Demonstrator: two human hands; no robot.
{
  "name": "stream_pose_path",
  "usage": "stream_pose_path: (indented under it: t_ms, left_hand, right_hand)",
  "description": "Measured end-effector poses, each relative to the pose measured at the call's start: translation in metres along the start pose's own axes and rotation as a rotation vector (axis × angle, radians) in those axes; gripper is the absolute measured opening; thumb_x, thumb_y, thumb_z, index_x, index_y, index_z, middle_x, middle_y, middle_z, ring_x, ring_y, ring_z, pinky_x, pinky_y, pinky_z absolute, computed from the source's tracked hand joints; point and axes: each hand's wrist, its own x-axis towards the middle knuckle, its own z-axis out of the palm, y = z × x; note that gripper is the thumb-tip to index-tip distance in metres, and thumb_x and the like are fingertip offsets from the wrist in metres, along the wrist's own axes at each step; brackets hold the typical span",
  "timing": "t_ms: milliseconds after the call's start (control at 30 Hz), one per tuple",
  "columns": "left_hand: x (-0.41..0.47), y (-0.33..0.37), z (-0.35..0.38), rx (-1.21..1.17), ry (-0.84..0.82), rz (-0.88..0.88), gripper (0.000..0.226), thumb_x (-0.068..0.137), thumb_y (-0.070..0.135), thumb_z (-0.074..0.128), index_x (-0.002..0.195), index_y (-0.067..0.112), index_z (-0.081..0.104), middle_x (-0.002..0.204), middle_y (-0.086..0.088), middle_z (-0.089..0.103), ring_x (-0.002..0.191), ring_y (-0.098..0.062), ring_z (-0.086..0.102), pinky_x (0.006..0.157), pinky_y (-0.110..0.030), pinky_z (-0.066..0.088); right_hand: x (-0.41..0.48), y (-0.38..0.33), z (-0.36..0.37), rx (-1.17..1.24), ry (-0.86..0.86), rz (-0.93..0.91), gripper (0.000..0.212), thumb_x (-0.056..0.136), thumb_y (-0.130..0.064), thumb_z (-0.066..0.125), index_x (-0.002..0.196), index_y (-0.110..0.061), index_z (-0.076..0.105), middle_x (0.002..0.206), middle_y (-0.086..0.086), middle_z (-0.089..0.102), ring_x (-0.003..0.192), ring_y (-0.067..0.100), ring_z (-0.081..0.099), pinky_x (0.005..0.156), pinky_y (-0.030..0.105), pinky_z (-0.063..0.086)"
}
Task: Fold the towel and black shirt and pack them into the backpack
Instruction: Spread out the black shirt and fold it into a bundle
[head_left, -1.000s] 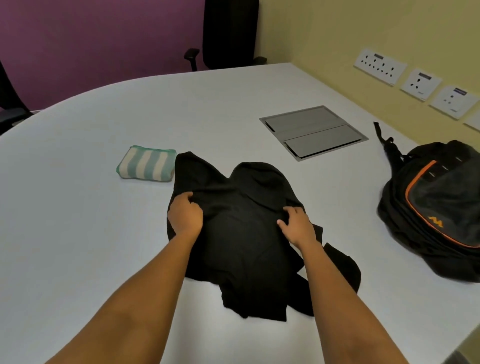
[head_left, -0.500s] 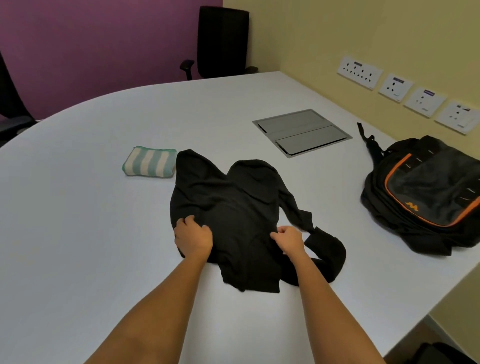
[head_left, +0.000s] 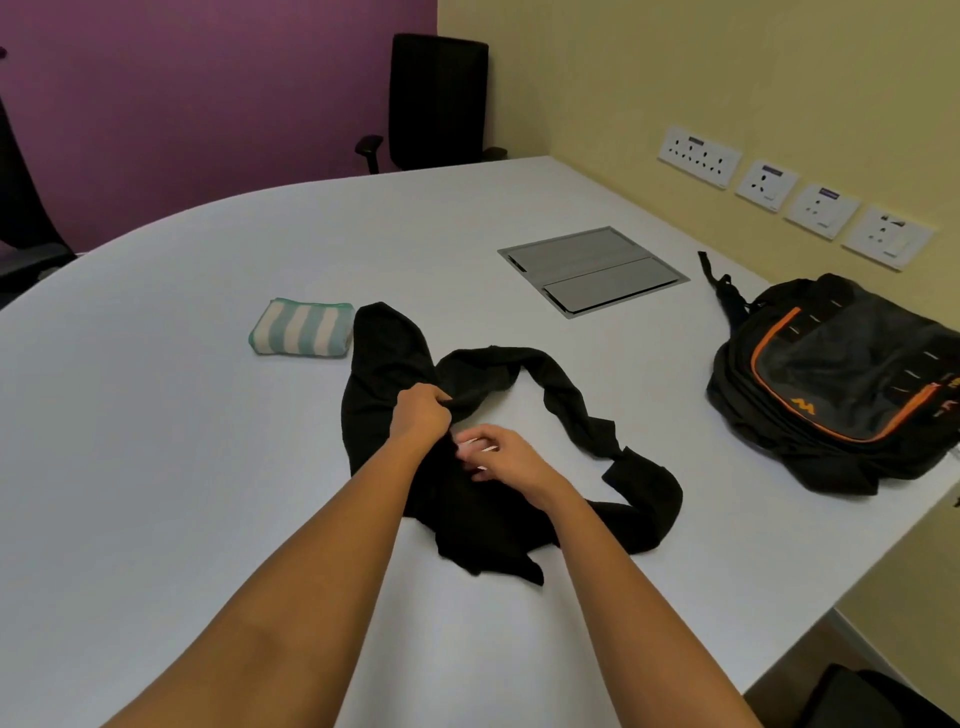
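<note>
Worktop (head_left: 156, 441): white, far edge curved round on the left, right edge run straight along the yellow wall, near-right edge cut off diagonally. Wide bare surface was seen left of the cloth and on the near side under both forearms. A grey flush hatch (head_left: 592, 270) was set into the far right part.

Backpack (head_left: 841, 384): black with orange trim, laid flat at the right edge, its near side close to the diagonal edge, a strap trailed out toward the wall. A bare strip of worktop was left between it and the shirt.

Black shirt (head_left: 379, 364): laid mid-worktop, unfolded, bunched at the near end, with one long twisted part looped out to the right and back, so that bare worktop was enclosed inside the loop. Its far left corner was just beside the towel.

Towel (head_left: 301, 328): green and white stripes, already folded into a small block, well apart from the backpack and every edge.

Left hand (head_left: 421, 415): clenched on a fold of shirt at the top of the bunch.

Right hand (head_left: 506, 457): fingers curled into the bunched shirt just beside the left hand, cloth pinched; a small pale bit was seen at the fingertips, what it was could not be told.

Versus half a second before: the shirt had been spread as one broad mass with the hands set apart on its near part; it was since drawn into the loop and the hands were brought together. Towel and backpack were left where they had been.
</note>
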Motion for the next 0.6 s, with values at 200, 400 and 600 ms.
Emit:
stream_pose_path:
  t_ms: [200, 400, 600]
  left_hand:
    - [-0.005, 0.009, -0.024, -0.286, 0.206, -0.049, 0.030, 0.099, 0.011, 0.040, 0.125, 0.012, 0.055, 0.122, -0.013, 0.058, 0.105, -0.027, 0.058, 0.086, -0.031, 0.047]
    - [-0.001, 0.032, -0.038, -0.289, 0.249, 0.048, 0.030, 0.099, 0.018, 0.040, 0.123, 0.013, 0.056, 0.117, -0.008, 0.061, 0.104, -0.024, 0.058, 0.081, -0.030, 0.044]
    - [0.000, 0.037, -0.049, -0.261, 0.246, 0.067, 0.023, 0.094, 0.025, 0.044, 0.106, 0.020, 0.062, 0.095, 0.003, 0.061, 0.084, -0.017, 0.056, 0.073, -0.029, 0.044]
  right_hand:
    - [-0.002, 0.045, -0.027, -0.582, -0.067, 0.161, 0.073, 0.084, -0.049, 0.064, 0.142, -0.015, 0.037, 0.140, 0.006, 0.044, 0.129, 0.024, 0.044, 0.107, 0.037, 0.037]
    - [-0.005, 0.043, 0.005, -0.793, -0.239, 0.092, 0.066, 0.089, -0.044, 0.059, 0.144, -0.015, 0.035, 0.138, 0.012, 0.045, 0.125, 0.030, 0.047, 0.105, 0.038, 0.039]
    - [-0.008, 0.016, 0.046, -0.502, -0.624, 0.135, 0.047, 0.094, -0.030, 0.055, 0.139, -0.018, 0.045, 0.133, 0.008, 0.055, 0.103, 0.014, 0.057, 0.086, 0.024, 0.048]
